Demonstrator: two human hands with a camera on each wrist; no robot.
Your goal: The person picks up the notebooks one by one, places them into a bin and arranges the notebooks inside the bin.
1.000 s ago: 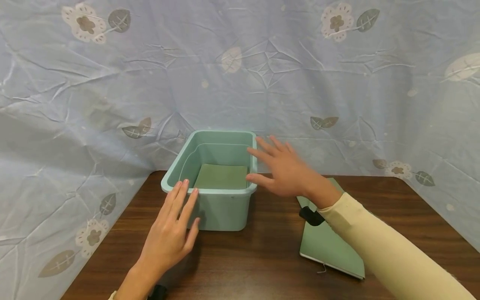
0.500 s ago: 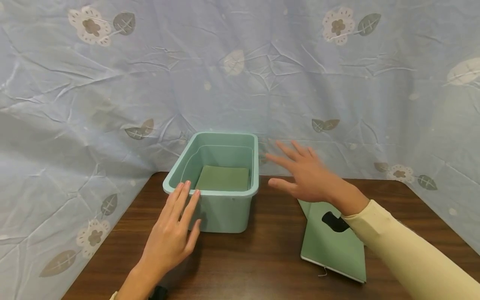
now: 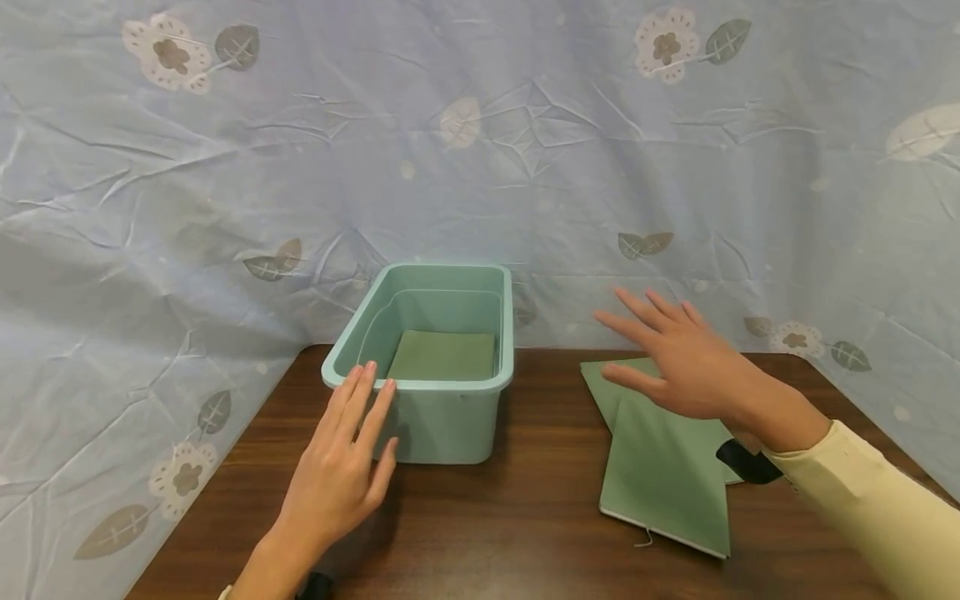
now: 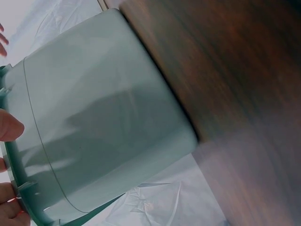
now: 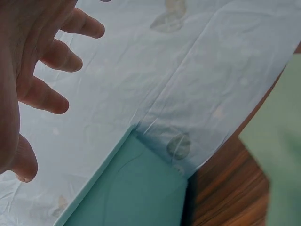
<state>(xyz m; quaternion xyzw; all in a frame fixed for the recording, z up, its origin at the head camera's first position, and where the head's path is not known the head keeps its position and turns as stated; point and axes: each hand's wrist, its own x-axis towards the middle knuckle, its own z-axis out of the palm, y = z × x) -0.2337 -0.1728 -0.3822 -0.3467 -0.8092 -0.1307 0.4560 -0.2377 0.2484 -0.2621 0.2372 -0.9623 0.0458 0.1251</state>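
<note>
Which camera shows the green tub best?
The head view: it shows the tub nearly whole, inside and out, though the left hand covers a bit. The left wrist view shows mostly its outside, close up; the right wrist view, only part of one side.

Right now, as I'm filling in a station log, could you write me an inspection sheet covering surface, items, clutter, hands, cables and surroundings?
Surface: dark wood-grain table, partly hidden by the things on it.
Items: pale green bin holding a flat green item; to its right, a green notebook overlaps another green notebook.
Clutter: nothing seen.
Left hand: fingers extended at the bin's near rim, contact uncertain.
Right hand: fingers spread, holding nothing, in front of the notebooks' far end in the head view.
Cables: nothing seen; only a thin string at the front notebook's near edge.
Surroundings: creased pale floral sheet behind and beside the table.
</note>
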